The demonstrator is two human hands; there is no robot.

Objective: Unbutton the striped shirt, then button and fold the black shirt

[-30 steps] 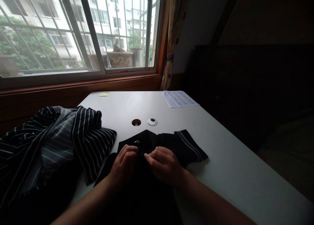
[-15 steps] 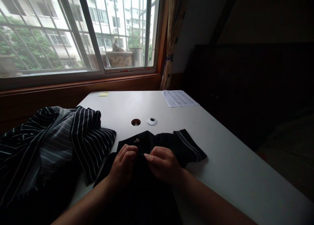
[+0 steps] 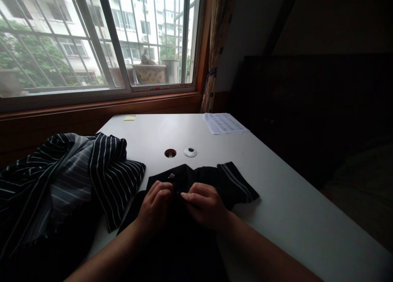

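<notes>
near side: the dark garment (image 3: pixel 184 241) lies on the bench (image 3: pixel 276 200) straight before us, its long axis running away from us; we lose its lower part to shadow and the frame's bottom edge.

we note both grips over its upper middle, left hand (image 3: pixel 155 206) and right hand (image 3: pixel 205 206) curled closed on the fabric, a narrow gap between. the worked spot lies in that gap; neither hand is clearly nearer. left thumb hidden; whatever small thing sits at the right fingertips, we cannot make out.

just beyond the left hand: a pale label (image 3: pixel 171 176), unreadable. past the right hand: a stripe-edged sleeve (image 3: pixel 238 183), pointing rightward. farther off: a round hole (image 3: pixel 170 153), a white cap (image 3: pixel 190 152) beside it.
</notes>
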